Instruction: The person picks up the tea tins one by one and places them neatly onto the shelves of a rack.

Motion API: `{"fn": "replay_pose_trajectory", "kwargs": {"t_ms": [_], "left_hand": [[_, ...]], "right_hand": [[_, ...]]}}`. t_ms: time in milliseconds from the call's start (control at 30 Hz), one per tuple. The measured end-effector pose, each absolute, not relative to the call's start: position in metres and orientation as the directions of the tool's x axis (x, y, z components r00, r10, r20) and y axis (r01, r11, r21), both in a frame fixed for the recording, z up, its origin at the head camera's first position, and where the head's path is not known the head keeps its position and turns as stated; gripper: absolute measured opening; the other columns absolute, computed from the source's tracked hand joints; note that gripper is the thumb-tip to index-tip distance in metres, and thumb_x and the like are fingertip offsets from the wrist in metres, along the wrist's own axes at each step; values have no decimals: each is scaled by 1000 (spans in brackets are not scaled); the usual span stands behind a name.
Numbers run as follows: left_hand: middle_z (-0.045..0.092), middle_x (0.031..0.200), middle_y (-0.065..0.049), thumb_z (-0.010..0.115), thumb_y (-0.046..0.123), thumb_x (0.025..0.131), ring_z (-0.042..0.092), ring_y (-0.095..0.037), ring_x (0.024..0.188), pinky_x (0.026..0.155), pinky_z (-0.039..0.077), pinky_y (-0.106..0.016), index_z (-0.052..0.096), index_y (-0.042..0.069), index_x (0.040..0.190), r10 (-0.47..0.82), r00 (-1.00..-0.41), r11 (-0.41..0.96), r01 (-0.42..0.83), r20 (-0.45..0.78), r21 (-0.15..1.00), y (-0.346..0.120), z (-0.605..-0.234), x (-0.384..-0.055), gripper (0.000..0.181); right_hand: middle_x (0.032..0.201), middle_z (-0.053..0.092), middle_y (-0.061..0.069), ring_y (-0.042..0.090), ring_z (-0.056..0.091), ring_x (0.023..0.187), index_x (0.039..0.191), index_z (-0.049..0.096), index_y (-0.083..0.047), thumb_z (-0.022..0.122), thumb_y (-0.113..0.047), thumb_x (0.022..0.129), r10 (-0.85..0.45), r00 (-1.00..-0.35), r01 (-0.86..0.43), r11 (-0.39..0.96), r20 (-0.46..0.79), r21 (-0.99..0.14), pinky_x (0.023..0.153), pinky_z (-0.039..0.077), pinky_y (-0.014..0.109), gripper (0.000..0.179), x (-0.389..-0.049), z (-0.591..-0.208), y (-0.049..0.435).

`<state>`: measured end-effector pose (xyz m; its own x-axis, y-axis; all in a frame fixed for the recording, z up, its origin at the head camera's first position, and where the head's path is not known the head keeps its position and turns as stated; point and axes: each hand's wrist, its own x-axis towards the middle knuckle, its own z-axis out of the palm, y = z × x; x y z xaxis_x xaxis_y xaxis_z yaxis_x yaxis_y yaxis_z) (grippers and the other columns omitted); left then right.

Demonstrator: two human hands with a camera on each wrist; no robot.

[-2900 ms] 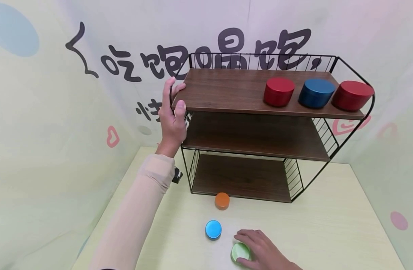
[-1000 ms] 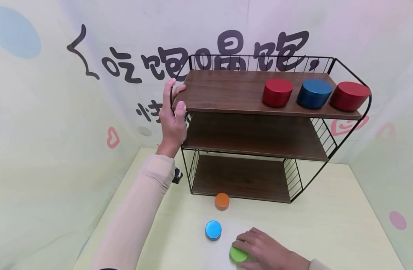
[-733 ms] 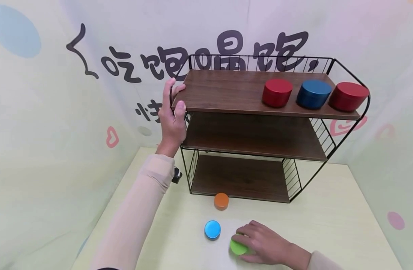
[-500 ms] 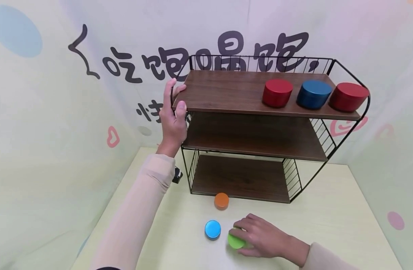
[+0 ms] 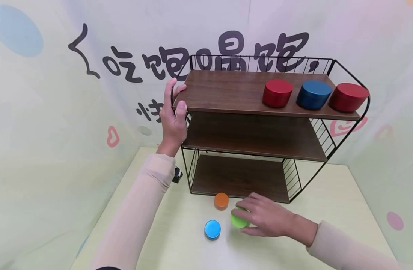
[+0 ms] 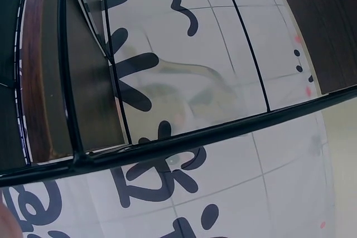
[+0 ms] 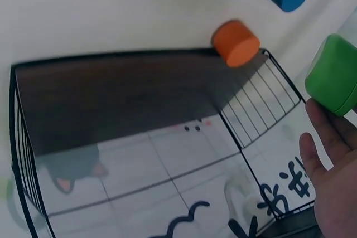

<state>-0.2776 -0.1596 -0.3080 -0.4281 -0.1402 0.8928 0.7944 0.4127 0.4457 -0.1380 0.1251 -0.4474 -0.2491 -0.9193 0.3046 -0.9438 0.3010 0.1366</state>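
Note:
A three-tier shelf rack (image 5: 250,135) with dark wood boards and black wire sides stands at the back. My left hand (image 5: 174,120) grips its upper left side, thumb at the top board's front edge and fingers round the wire frame; in the left wrist view the black frame bar (image 6: 195,140) crosses close by. My right hand (image 5: 264,215) holds a small round green tin (image 5: 238,220) over the table in front of the rack; the right wrist view shows this green tin (image 7: 334,76) at the fingertips. An orange tin (image 5: 221,201) and a light blue tin (image 5: 212,229) stand to its left.
On the top board's right half sit a red tin (image 5: 277,93), a dark blue tin (image 5: 314,94) and another red tin (image 5: 349,97). Behind the left forearm lies a small black object (image 5: 177,175). Printed fabric walls (image 5: 91,112) enclose the pale table (image 5: 341,210).
My right hand has taken hold of the green tin and moved it away from the table's front toward the rack, level with the orange and blue tins. The left hand keeps its place.

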Motion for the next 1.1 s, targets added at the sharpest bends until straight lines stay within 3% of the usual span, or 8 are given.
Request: {"fn": "replay_pose_trajectory", "kwargs": {"t_ms": [400, 867, 1100], "left_hand": [[67, 124, -9, 40, 30, 94, 62, -20, 109, 68, 35, -27, 44, 6, 143, -143, -407, 398, 811, 902, 429, -161, -306, -277, 55], [67, 123, -10, 38, 26, 96, 60, -20, 85, 67, 34, -28, 44, 4, 143, -131, -378, 403, 825, 917, 397, -161, -307, -278, 52], [67, 124, -10, 38, 26, 97, 49, -17, 66, 61, 31, -28, 44, 5, 143, -125, -387, 402, 822, 913, 404, -161, -308, -278, 51]], "right_hand": [[114, 69, 7, 22, 66, 101, 121, 67, -11, 81, -41, 78, -894, -196, -934, 296, 402, 203, 87, 52, 39, 54, -162, -389, 117], [122, 67, 9, 25, 64, 110, 125, 66, -12, 79, -45, 80, -880, -187, -933, 297, 436, 200, 95, 49, 43, 57, -168, -329, 98], [122, 67, 11, 26, 64, 109, 126, 65, -11, 80, -45, 78, -877, -179, -927, 302, 446, 223, 94, 49, 44, 60, -170, -302, 94]]}}
